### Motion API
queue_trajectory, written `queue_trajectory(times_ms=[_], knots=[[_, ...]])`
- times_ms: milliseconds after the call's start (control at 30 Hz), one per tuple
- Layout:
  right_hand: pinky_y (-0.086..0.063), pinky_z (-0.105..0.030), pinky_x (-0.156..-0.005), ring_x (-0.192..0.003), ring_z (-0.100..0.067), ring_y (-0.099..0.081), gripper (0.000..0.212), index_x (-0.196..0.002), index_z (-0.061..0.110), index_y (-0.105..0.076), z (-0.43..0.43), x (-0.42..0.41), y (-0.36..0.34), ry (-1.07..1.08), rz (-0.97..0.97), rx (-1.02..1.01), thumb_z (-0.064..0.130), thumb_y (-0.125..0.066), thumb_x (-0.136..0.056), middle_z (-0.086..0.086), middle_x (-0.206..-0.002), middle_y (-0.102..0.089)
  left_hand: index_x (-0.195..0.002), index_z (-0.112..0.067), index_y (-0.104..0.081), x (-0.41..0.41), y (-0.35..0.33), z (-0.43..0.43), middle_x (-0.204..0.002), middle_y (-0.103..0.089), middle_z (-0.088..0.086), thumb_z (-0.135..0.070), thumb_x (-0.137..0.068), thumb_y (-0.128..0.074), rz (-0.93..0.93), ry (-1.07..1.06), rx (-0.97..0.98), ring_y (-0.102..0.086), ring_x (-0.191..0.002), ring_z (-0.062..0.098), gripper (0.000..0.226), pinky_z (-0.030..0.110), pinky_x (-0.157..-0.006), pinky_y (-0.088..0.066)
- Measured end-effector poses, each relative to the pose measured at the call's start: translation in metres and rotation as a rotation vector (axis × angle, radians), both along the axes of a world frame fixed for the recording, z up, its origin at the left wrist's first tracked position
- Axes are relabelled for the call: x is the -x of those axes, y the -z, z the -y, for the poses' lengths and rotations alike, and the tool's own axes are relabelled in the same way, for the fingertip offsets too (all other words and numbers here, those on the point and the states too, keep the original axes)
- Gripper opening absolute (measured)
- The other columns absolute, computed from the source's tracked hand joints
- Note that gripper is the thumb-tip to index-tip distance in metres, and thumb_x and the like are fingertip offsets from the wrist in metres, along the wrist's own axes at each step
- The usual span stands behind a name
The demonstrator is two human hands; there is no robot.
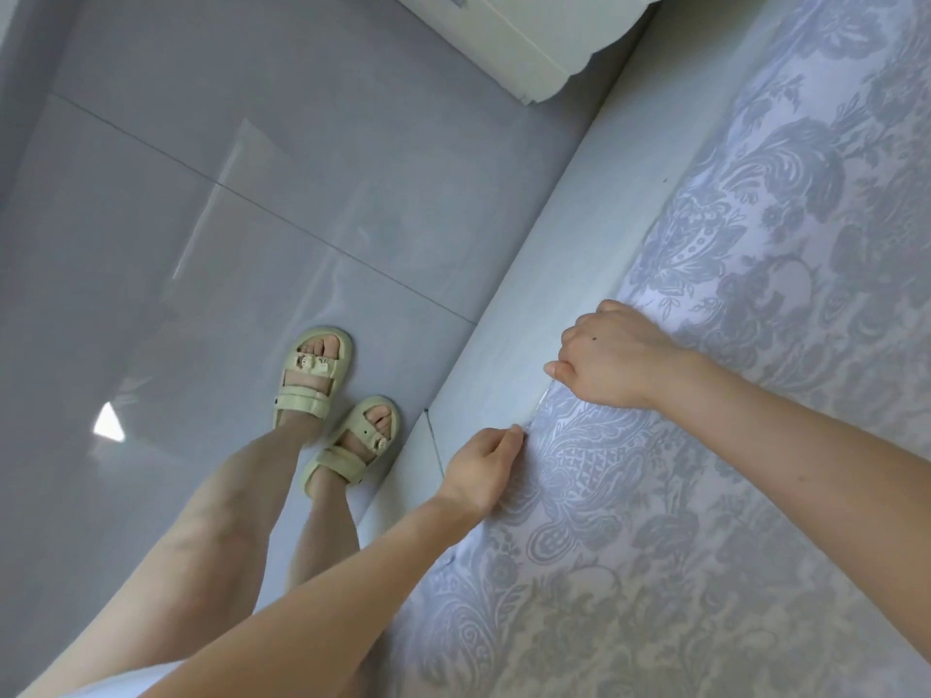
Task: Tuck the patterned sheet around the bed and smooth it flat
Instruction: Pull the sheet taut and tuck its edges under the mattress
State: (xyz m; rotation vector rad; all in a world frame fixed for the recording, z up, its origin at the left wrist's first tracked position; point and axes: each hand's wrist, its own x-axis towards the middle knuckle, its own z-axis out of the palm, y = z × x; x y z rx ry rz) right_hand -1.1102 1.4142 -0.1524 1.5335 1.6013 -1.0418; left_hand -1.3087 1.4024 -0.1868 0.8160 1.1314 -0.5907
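The patterned sheet (730, 345), pale with grey-blue floral print, covers the bed top on the right side of the view. Its edge runs along the plain pale bed frame (544, 254). My left hand (483, 466) pinches the sheet's edge near the frame, fingers curled. My right hand (614, 360) lies a little farther along the same edge with its fingers bent down over it, pushing the cloth into the gap; the fingertips are mostly hidden.
A glossy grey tiled floor (226, 219) fills the left. My feet in pale green sandals (312, 380) stand close to the bed frame. A white piece of furniture (534, 42) stands at the top beside the bed.
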Motion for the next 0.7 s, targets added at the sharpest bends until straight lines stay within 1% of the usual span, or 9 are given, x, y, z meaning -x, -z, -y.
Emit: queue_trajectory(times_ms=[67,133,200,367,433,500,600,667,700], knots=[[-0.031,-0.033,-0.102,-0.116,-0.019,-0.05,0.051,-0.11,0.015,-0.065,0.002,0.005,0.006,0.038,-0.036,0.01,0.04,-0.022,-0.101,0.0,-0.119,-0.062,-0.089,-0.014,-0.06,0.007,0.0,0.002,-0.086,-0.055,-0.009,-0.045,-0.097,-0.037,0.019,0.028,-0.029,-0.051,-0.085,0.012,0.039,0.022,-0.078,-0.038],[-0.034,-0.035,-0.102,-0.114,-0.022,-0.051,0.052,-0.106,0.016,-0.066,0.01,0.014,0.008,0.085,-0.066,0.016,0.043,-0.022,-0.099,0.0,-0.116,-0.063,-0.092,-0.009,-0.061,0.016,0.002,0.008,-0.088,-0.057,-0.005,-0.044,-0.098,-0.036,0.028,0.048,-0.037,-0.052,-0.086,0.015,0.044,0.026,-0.083,-0.04],[-0.038,-0.037,-0.1,-0.112,-0.024,-0.052,0.053,-0.101,0.016,-0.067,0.019,0.026,0.007,0.124,-0.072,0.031,0.045,-0.023,-0.099,-0.001,-0.113,-0.064,-0.087,-0.012,-0.061,0.024,0.004,0.015,-0.089,-0.058,-0.003,-0.043,-0.098,-0.036,0.025,0.032,-0.014,-0.053,-0.088,0.018,0.04,0.028,-0.087,-0.041],[-0.04,-0.038,-0.097,-0.11,-0.027,-0.053,0.054,-0.096,0.013,-0.066,0.018,0.046,0.004,0.153,-0.045,0.105,0.047,-0.023,-0.099,-0.006,-0.112,-0.063,-0.079,-0.019,-0.057,0.023,0.012,0.025,-0.083,-0.057,-0.004,-0.051,-0.091,-0.037,-0.02,-0.025,0.15,-0.051,-0.081,0.017,0.04,0.028,-0.087,-0.04],[-0.039,-0.035,-0.095,-0.111,-0.029,-0.052,0.054,-0.091,0.014,-0.063,0.015,0.048,-0.003,0.135,-0.029,0.142,0.047,-0.021,-0.1,-0.01,-0.115,-0.062,-0.089,-0.018,-0.065,0.017,0.011,0.031,-0.091,-0.066,-0.005,-0.054,-0.088,-0.035,-0.013,0.01,0.248,-0.06,-0.086,0.017,0.047,0.027,-0.089,-0.042],[-0.037,-0.034,-0.094,-0.118,-0.029,-0.05,0.058,-0.101,0.014,-0.063,0.013,0.05,-0.008,0.086,-0.005,0.194,0.049,-0.018,-0.1,-0.012,-0.122,-0.059,-0.105,-0.022,-0.069,0.013,0.009,0.038,-0.104,-0.071,-0.003,-0.057,-0.088,-0.032,-0.004,0.028,0.357,-0.066,-0.098,0.017,0.054,0.031,-0.097,-0.045],[-0.035,-0.034,-0.098,-0.13,-0.025,-0.043,0.065,-0.127,0.013,-0.054,0.013,0.056,-0.007,-0.052,0.054,0.331,0.053,-0.012,-0.099,-0.009,-0.138,-0.05,-0.111,-0.027,-0.068,0.009,0.005,0.044,-0.111,-0.071,0.0,-0.061,-0.091,-0.025,0.017,0.01,0.494,-0.065,-0.106,0.02,0.058,0.034,-0.101,-0.045],[-0.032,-0.034,-0.101,-0.134,-0.024,-0.039,0.069,-0.133,0.013,-0.05,0.012,0.06,-0.002,-0.079,0.077,0.414,0.056,-0.01,-0.098,-0.007,-0.144,-0.045,-0.115,-0.03,-0.066,0.01,0.008,0.045,-0.112,-0.07,-0.001,-0.065,-0.09,-0.023,0.015,0.024,0.533,-0.064,-0.107,0.02,0.061,0.036,-0.101,-0.045],[-0.031,-0.034,-0.103,-0.135,-0.023,-0.037,0.07,-0.135,0.015,-0.049,0.01,0.06,0.0,-0.073,0.086,0.446,0.058,-0.009,-0.097,-0.006,-0.145,-0.044,-0.119,-0.033,-0.063,0.012,0.01,0.045,-0.112,-0.07,-0.004,-0.067,-0.09,-0.021,0.025,0.046,0.532,-0.064,-0.107,0.017,0.061,0.033,-0.098,-0.046]])
